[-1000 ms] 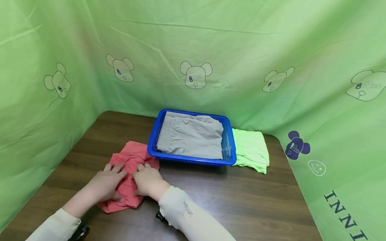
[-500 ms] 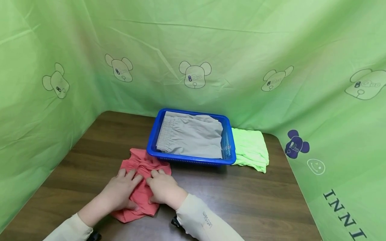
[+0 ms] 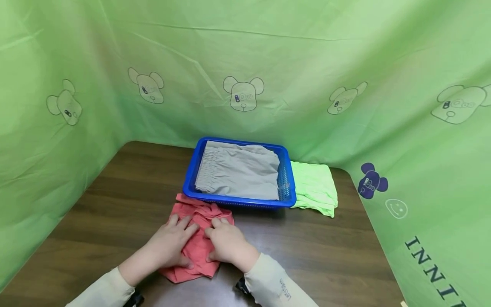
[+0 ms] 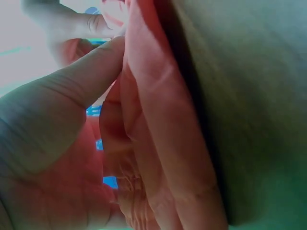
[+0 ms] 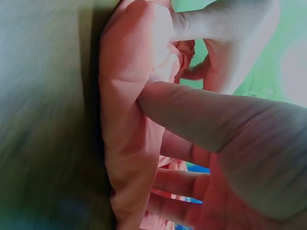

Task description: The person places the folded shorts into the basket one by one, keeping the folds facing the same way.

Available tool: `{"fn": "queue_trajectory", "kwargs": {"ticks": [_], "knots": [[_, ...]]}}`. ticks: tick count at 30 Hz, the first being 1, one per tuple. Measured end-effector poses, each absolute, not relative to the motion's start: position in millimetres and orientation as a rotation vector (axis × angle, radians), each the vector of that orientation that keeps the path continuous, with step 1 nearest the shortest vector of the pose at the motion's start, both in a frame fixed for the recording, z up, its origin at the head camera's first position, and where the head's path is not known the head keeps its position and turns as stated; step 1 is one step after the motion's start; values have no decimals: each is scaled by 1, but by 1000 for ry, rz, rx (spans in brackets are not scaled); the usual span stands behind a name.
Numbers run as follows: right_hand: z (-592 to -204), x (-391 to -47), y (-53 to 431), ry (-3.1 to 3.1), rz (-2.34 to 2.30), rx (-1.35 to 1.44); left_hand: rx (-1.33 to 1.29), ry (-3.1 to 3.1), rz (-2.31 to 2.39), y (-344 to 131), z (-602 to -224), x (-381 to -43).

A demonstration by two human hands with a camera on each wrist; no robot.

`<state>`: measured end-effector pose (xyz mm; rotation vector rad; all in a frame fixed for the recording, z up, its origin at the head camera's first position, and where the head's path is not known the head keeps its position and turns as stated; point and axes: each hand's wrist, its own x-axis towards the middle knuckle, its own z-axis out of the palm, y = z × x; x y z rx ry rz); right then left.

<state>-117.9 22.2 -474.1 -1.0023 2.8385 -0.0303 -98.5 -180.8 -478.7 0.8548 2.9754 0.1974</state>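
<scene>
While both hands are pressing on a rumpled coral cloth (image 3: pixel 199 251), a person in pale sleeves (image 3: pixel 276 283) is working at a wood-grain table (image 3: pixel 314 251). The left hand (image 3: pixel 171 243) is lying across the cloth's left side, fingers spread and thumb standing well apart from them; the right hand (image 3: pixel 229 243) is mirroring it opposite. Both are touching the fabric in a wide spread rather than wrapping around it, and the wrist views are showing each thumb bearing on a thick fold near the tabletop. The cloth is lying left of center, its far edge reaching the near left corner of a blue basket (image 3: pixel 234 199); the view is leaving unclear whether any of it is tucking beneath the rim. A folded grey garment (image 3: pixel 239 170) is filling most of the basket. A bright green cloth (image 3: pixel 314 187) is sitting just beside the basket's right side, its outer edge stopping near the table's right edge. Wood surface is stretching broadly to either side of the hands, while printed green sheeting (image 3: pixel 287 51) is hanging along the back and both sides, beside the table's rounded far corners.
</scene>
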Motion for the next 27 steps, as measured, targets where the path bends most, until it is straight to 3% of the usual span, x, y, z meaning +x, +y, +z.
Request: {"fn": "queue_trajectory", "kwargs": {"ticks": [15,22,27], "knots": [[-472,-134,59,2851,-161,-913,918,2922,337,-164,-488,-135],[-472,-133,82,2774,-260,-921,555,2911,785,-167,-482,-142],[-470,-131,97,2762,-323,-923,283,2941,781,-162,-484,-136]]}}
